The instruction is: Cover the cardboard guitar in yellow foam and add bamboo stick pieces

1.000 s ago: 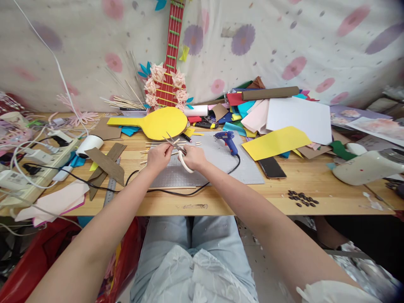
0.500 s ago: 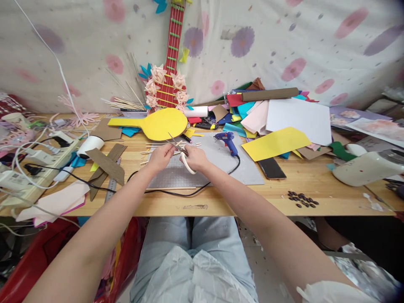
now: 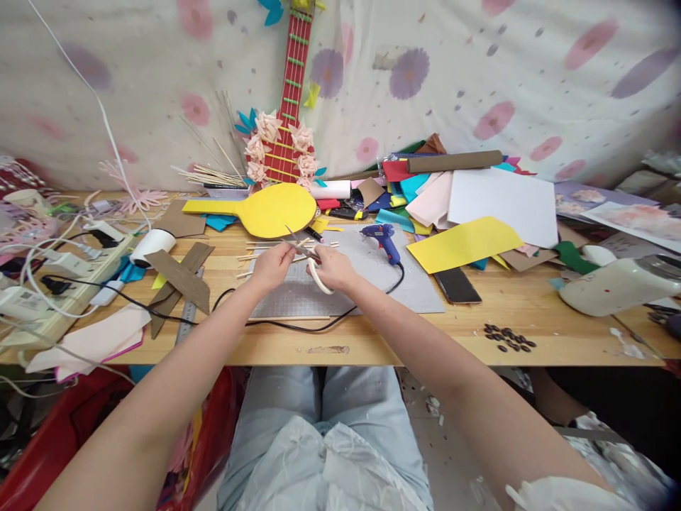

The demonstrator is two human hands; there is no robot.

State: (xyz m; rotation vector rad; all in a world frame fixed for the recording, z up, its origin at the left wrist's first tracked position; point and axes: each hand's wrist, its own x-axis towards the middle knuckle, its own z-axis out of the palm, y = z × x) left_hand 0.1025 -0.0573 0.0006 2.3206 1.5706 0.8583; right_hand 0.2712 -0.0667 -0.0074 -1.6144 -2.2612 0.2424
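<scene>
table: wooden, running across the whole view, littered with craft scraps.
cutting mat: grey, flat at the middle of the table, under both hands.
paper guitar: red neck upright against the flowered cloth behind, paper blossoms on the body.
yellow paddle shape: flat just beyond the mat, handle pointing left.
yellow sheet: right of the mat, partly over the white paper.
glue gun: blue, lying on the far edge of the mat, black cord trailing off.
right hand: closed through the white handles of the scissors, blades pointing up-left and parted.
left hand: fingertips pinched on a thin wooden stick, seemingly set between the blades, just above the mat.
loose sticks: scattered on the mat's far left corner.
</scene>
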